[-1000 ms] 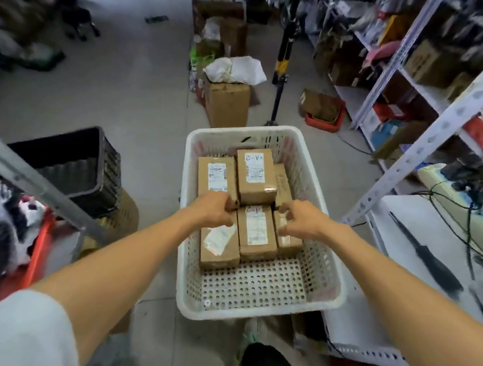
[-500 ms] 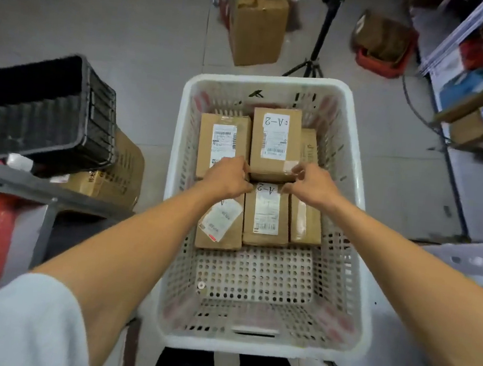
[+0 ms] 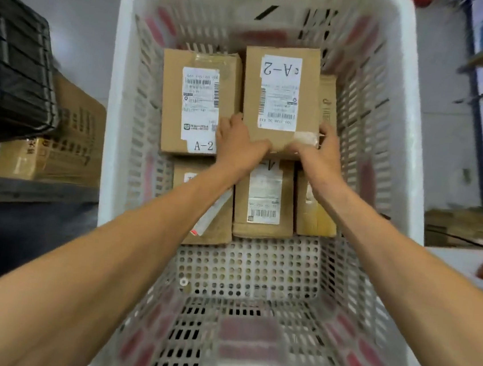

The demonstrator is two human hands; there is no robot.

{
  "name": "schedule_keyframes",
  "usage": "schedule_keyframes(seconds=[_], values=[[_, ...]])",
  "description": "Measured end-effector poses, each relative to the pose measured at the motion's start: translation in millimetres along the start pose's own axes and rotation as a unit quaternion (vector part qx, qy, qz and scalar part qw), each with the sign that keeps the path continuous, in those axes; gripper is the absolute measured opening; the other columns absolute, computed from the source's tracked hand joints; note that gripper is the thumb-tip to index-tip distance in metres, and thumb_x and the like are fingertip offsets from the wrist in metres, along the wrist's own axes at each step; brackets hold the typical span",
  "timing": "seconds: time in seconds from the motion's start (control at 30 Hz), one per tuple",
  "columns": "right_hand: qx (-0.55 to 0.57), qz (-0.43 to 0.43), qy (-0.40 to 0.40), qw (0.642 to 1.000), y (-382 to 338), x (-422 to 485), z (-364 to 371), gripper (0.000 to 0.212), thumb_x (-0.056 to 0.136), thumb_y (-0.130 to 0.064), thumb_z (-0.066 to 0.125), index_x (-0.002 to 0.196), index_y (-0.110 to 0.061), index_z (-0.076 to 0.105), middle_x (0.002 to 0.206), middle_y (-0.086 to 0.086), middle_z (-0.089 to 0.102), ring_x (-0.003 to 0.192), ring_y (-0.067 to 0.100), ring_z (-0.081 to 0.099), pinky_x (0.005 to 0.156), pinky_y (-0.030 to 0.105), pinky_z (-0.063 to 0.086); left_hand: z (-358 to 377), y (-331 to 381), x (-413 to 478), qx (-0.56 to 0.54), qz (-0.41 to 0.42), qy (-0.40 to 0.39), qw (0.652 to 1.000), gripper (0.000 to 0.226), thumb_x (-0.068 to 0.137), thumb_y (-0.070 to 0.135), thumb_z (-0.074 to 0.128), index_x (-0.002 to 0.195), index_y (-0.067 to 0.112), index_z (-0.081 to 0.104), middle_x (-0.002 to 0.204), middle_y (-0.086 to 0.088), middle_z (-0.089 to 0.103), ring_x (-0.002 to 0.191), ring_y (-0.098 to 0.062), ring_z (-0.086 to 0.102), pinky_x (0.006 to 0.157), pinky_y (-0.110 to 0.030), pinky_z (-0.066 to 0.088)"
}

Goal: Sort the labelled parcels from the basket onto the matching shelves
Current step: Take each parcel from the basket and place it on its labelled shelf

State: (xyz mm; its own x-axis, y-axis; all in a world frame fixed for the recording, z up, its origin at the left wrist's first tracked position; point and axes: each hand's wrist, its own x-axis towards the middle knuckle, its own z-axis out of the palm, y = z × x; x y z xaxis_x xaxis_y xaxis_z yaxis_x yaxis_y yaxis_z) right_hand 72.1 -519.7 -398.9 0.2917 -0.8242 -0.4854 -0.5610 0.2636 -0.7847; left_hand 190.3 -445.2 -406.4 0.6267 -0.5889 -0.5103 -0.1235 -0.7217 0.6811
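Fingers [image 3: 236,121] of the left hand [image 3: 236,146] and right hand [image 3: 321,152] grip the upper-centre parcel [image 3: 279,97] inside the white basket [image 3: 116,110].

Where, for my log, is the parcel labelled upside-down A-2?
Head view: the parcel lies far-centre in the basket, gripped by left hand and right hand, right of the upright-labelled parcel.

A white perforated basket [image 3: 116,110] holds brown cardboard parcels [image 3: 279,97] bearing white labels.
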Motion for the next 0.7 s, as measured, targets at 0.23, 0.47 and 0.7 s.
schedule_keyframes(seconds=[0.23, 0.47, 0.7], values=[[-0.028, 0.071, 0.130, 0.989, 43.1, -53.6, -4.2, 0.047, 0.068, -0.054, 0.065, 0.095, -0.020, 0.047, 0.103, -0.001, 0.055, 0.100, 0.022, 0.054, 0.091, 0.046, 0.047, 22.7, -51.7, -50.4, -0.102, -0.045, -0.003, 0.994, 0.064, 0.071, 0.045, 0.076, 0.113, 0.017, 0.038, 0.117, -0.001, 0.046, 0.109, -0.021, 0.051, 0.095, -0.041, 0.046], [-0.062, 0.020, -0.062, 0.996, 57.3, -31.2, -28.4, 0.114, 0.066, -0.032, 0.086, 0.151, -0.027, 0.012, 0.151, -0.001, 0.031, 0.134, 0.016, 0.037, 0.112, 0.038, 0.034, 9.2, -56.5, -43.7, -0.145, 0.016, -0.142, 0.979, 0.108, 0.073, 0.018, 0.082, 0.152, 0.026, 0.009, 0.146, 0.004, 0.041, 0.129, -0.009, 0.041, 0.107, -0.030, 0.036], [-0.061, 0.007, -0.119, 0.991, 38.8, -64.7, -46.8, 0.131, 0.061, -0.011, 0.089, 0.153, -0.036, -0.001, 0.154, -0.007, 0.031, 0.138, 0.012, 0.032, 0.115, 0.039, 0.028, -12.1, -41.7, -79.3, -0.129, 0.048, -0.137, 0.981, 0.120, 0.065, 0.003, 0.085, 0.152, 0.033, 0.008, 0.145, 0.005, 0.042, 0.127, -0.009, 0.043, 0.107, -0.032, 0.039]])
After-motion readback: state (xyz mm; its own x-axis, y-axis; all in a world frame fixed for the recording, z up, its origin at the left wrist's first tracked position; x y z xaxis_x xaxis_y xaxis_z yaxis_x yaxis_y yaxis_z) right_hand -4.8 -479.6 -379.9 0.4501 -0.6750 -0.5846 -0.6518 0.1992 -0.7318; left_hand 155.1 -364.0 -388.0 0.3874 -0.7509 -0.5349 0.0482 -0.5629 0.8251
